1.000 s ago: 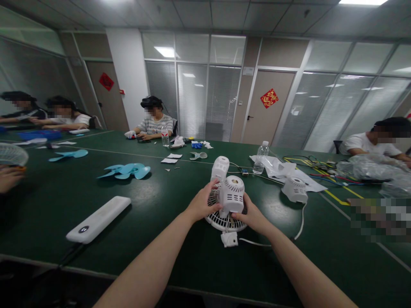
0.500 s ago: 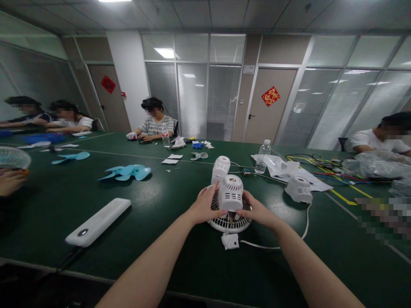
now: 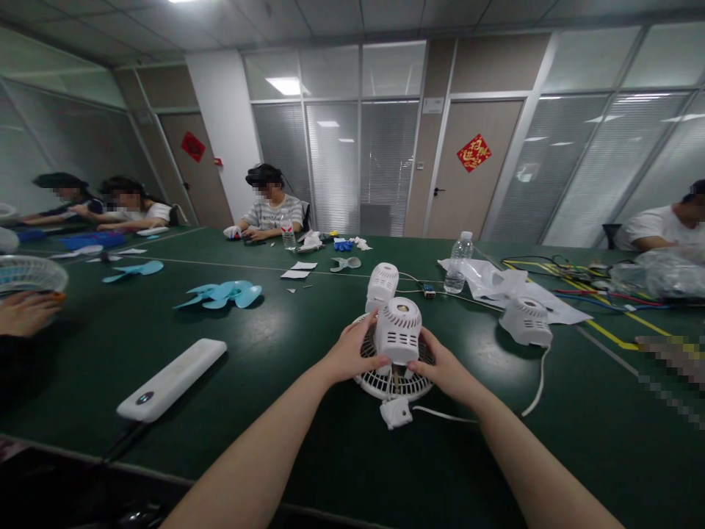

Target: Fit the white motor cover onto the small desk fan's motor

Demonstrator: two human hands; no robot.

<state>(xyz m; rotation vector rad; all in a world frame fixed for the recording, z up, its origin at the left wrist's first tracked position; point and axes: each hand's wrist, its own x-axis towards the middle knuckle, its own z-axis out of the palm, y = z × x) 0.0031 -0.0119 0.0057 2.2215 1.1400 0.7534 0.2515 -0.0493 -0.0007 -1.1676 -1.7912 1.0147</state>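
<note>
A white vented motor housing (image 3: 399, 334) stands over a round white fan grille (image 3: 380, 383). My left hand (image 3: 352, 353) is closed on the housing's left side, thumb at its lower edge. On the opposite side my right hand (image 3: 440, 365) grips the same housing. Just in front of the grille lies a small white part (image 3: 396, 414), with a white cable running right from near it. Directly behind the held housing is a second white housing (image 3: 383, 283). A third one (image 3: 526, 321) sits to the right with a cable.
Blue fan blades (image 3: 223, 294) and a long white device (image 3: 173, 380) lie left. Behind right are a plastic bottle (image 3: 459, 263), white sheeting (image 3: 496, 283) and wires (image 3: 584, 275). Several people sit around the green table (image 3: 275, 330); a person's hand (image 3: 33, 312) is at far left.
The view has shifted slightly, so the surroundings appear a little displaced. Both hands keep their hold on the housing. The small white part in front appears slightly turned.
</note>
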